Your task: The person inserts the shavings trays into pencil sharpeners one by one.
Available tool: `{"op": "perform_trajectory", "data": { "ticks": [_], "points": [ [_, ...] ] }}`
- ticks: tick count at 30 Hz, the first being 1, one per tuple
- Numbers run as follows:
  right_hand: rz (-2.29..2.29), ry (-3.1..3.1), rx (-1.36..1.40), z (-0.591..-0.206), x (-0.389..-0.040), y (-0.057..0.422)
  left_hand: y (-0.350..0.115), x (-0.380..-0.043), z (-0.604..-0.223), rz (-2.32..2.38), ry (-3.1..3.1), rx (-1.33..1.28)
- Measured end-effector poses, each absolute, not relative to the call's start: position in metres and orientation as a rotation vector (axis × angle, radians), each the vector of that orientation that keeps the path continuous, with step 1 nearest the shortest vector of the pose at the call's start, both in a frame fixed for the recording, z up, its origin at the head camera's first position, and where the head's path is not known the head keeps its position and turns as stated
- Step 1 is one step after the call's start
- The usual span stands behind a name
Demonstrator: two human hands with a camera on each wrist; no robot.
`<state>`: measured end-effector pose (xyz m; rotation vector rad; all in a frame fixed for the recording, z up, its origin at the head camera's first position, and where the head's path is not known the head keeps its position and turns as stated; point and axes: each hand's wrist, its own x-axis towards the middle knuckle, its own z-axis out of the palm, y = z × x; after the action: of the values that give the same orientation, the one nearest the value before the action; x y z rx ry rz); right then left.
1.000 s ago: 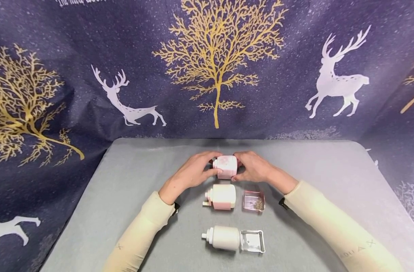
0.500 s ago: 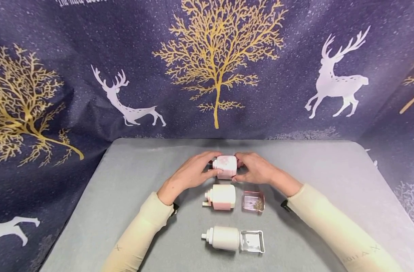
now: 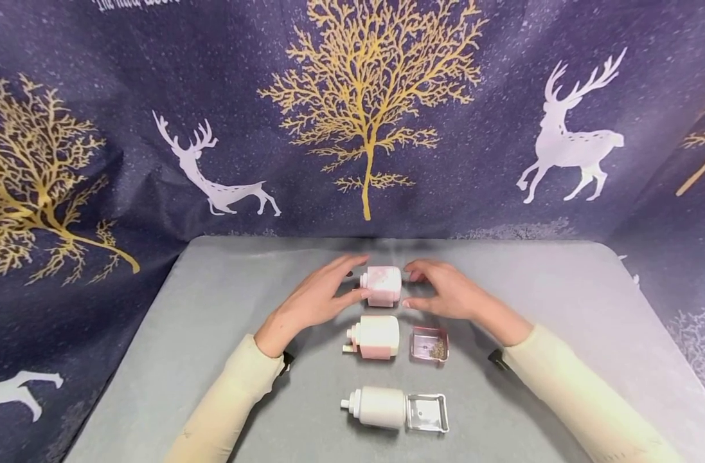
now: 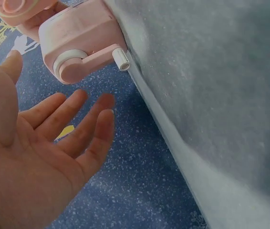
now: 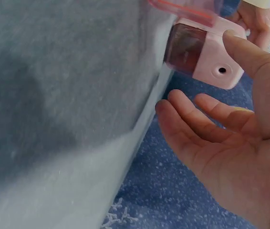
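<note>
A pink pencil sharpener [image 3: 383,286] stands at the far row of the table, its crank [image 4: 99,58] on the left side and its pencil hole [image 5: 222,70] on the right. Beside the crank, my left hand [image 3: 312,292] is spread with relaxed fingers and holds nothing. To the right of the sharpener, my right hand [image 3: 450,290] is apart from it, fingers loosely bent and nothing between them. A dark reddish see-through drawer [image 5: 186,49] sits in the pink sharpener's body.
Nearer stands a cream and pink sharpener [image 3: 378,336], with a pink clear drawer [image 3: 423,341] holding shavings to its right. Closest is a whitish sharpener [image 3: 382,406] with a clear drawer [image 3: 427,413] beside it. A patterned dark cloth [image 3: 473,212] hangs behind the grey table [image 3: 213,270].
Both hands have let go of the pink sharpener. My right hand has drawn back to the right, and my left hand has shifted slightly left. The sharpeners stay in place.
</note>
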<state>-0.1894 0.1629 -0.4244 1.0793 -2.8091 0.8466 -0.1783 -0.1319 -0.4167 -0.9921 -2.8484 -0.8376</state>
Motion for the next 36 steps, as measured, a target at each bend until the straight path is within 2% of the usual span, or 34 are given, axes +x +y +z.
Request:
{"op": "perform_trajectory", "data": {
  "ticks": [14,36],
  "points": [
    [0.822,-2.772,1.024,-0.417,-0.166,0.184,-0.143,-0.160,-0.412,-0.851,-2.830,-0.964],
    [0.717,-2.745,1.050,-0.421,-0.131,0.208,-0.145,-0.128,-0.409,-0.790,-2.780,-1.119]
  ]
}}
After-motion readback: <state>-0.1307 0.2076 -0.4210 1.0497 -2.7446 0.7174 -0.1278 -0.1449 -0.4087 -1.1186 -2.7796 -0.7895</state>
